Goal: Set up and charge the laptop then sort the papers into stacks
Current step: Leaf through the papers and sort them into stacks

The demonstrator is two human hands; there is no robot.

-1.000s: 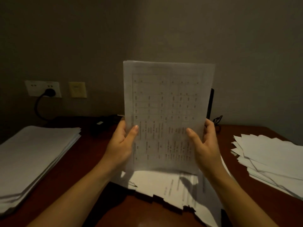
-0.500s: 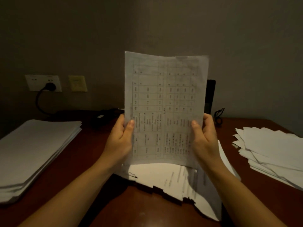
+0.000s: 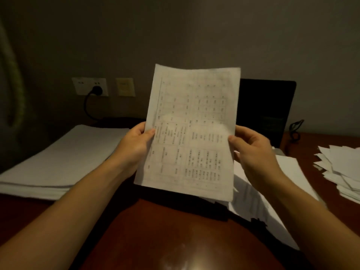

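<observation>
we hold one sheet upright over the desk, printed table facing us, likely to read it and pick a stack. left hand pinches its left edge, thumb in front, fingers curled behind. right hand pinches the right edge the same way. the two-edge grip keeps the paper flat. laptop stands open behind it, screen dark. plug sits in the socket. neat stack at left, loose pile at right, unsorted heap under the sheet.
</observation>
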